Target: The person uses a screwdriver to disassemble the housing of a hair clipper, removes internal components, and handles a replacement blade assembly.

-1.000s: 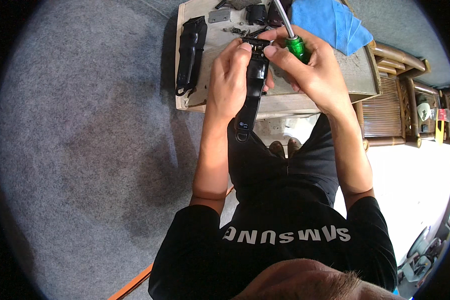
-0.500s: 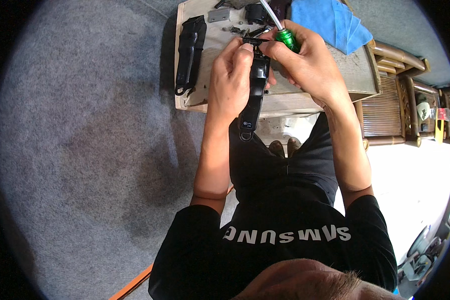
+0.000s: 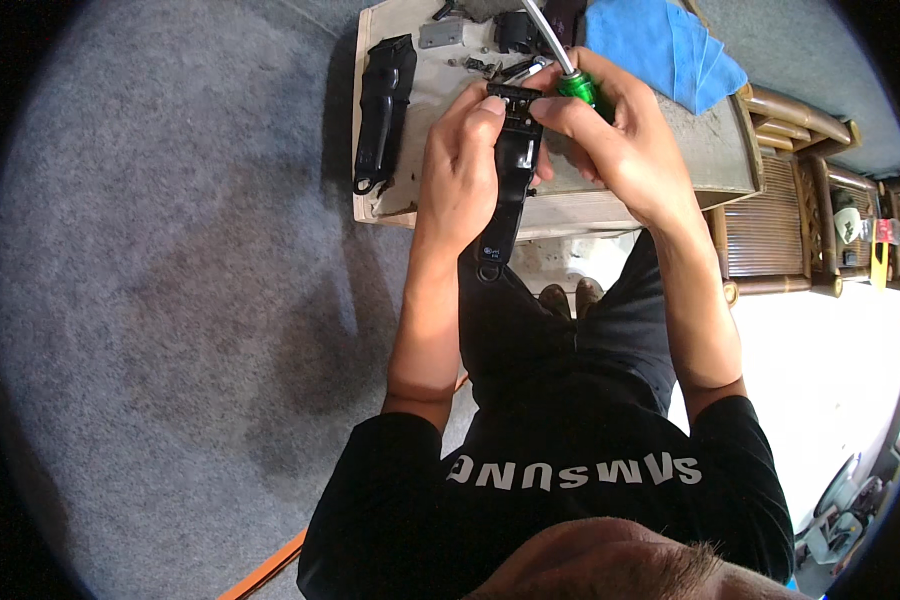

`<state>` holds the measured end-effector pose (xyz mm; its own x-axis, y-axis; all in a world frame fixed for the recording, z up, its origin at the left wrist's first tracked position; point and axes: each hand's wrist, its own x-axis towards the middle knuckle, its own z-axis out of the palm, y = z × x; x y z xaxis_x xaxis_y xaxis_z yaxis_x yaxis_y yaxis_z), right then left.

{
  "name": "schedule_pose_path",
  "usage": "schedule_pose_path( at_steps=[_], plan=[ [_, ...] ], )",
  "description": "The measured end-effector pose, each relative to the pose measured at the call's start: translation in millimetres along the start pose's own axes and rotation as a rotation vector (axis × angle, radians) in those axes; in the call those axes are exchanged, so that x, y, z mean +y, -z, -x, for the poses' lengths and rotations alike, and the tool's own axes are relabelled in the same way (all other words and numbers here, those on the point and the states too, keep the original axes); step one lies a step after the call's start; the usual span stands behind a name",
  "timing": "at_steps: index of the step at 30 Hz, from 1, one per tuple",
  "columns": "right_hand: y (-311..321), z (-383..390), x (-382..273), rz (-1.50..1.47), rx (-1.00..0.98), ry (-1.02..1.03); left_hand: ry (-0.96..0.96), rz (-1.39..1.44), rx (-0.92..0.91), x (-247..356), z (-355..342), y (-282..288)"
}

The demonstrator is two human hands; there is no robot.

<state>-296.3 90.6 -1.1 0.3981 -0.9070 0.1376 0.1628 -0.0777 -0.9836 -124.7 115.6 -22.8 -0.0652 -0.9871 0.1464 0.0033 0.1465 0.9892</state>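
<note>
My left hand is closed round the side of a black hair clipper, its thumb near the head end. The clipper's hanging loop points toward my lap, and its open head end faces away from me. My right hand grips a screwdriver by its green handle, the metal shaft pointing up and away. The right thumb also presses at the clipper's head end, opposite the left thumb. Fine parts between the thumbs are too small to make out. To the left lies a black clipper housing with a loop.
A pale wooden table stands in front of me. On it are a grey flat piece, small dark parts, a black block-shaped part and folded blue cloths. Bamboo furniture stands at the right.
The clipper has tilted slightly, so more of its head end shows. The screwdriver has shifted a little to the right and nearer to me. Both hands keep their grips.
</note>
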Motion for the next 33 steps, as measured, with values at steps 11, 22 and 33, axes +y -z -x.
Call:
schedule_pose_path(
  at_steps=[11, 22, 33],
  plan=[
    [3.7, 2.7, 10.3, -0.008, 0.073, -0.03, 0.101, 0.349, 0.046, 4.9, 6.4, 11.0],
    [4.7, 3.9, 12.6, -0.008, 0.057, 0.001, 0.056, 0.486, 0.113, 13.8, 7.5, 11.5],
    [4.8, 3.7, 12.1, -0.02, 0.071, -0.004, 0.048, 0.471, 0.082, 7.6, 5.3, 17.0]
  ],
)
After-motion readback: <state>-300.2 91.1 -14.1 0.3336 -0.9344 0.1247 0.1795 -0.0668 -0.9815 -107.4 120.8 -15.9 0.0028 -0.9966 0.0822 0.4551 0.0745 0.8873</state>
